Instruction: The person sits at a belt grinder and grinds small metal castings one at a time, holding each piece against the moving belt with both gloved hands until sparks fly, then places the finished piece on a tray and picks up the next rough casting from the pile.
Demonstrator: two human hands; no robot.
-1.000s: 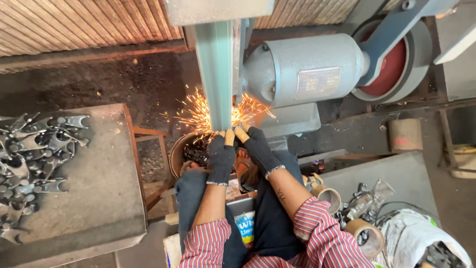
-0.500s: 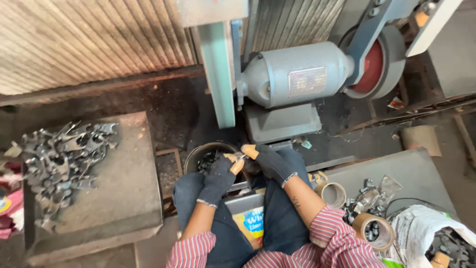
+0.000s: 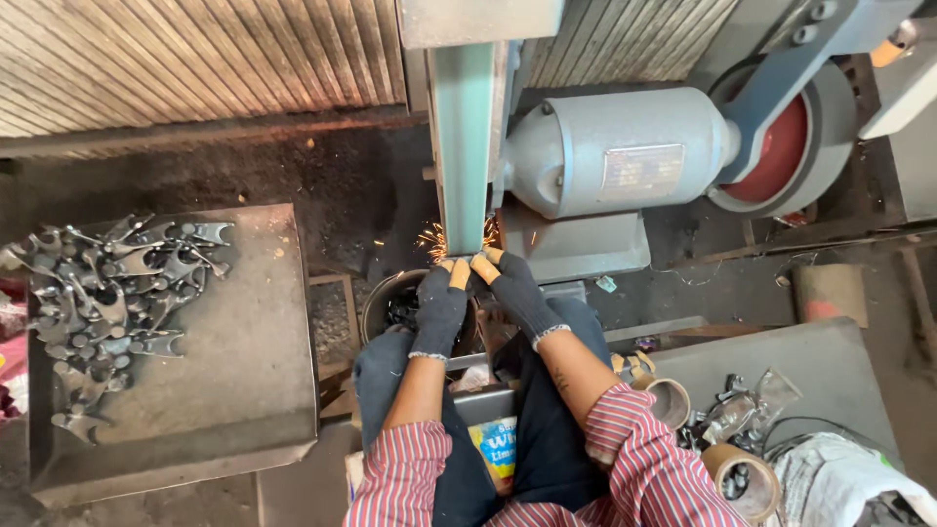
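Grinding belt point(image 3: 463, 146), a green vertical strip running far-to-near, meets both gloved hands at its near end, where sparks point(image 3: 434, 239) fly. Grey motor housing point(image 3: 615, 151) sits right of it. On the left, a counter point(image 3: 244, 371) carries a heap of metal forgings point(image 3: 107, 293). The left hand point(image 3: 441, 307) and right hand point(image 3: 515, 291) pinch closed together at the belt, side by side; the small workpiece between them is hidden.

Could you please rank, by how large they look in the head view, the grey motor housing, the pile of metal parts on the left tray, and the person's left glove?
1. Grey motor housing
2. Pile of metal parts, close behind, so that ranking is unsure
3. Left glove, clearly smallest, though nearer the camera
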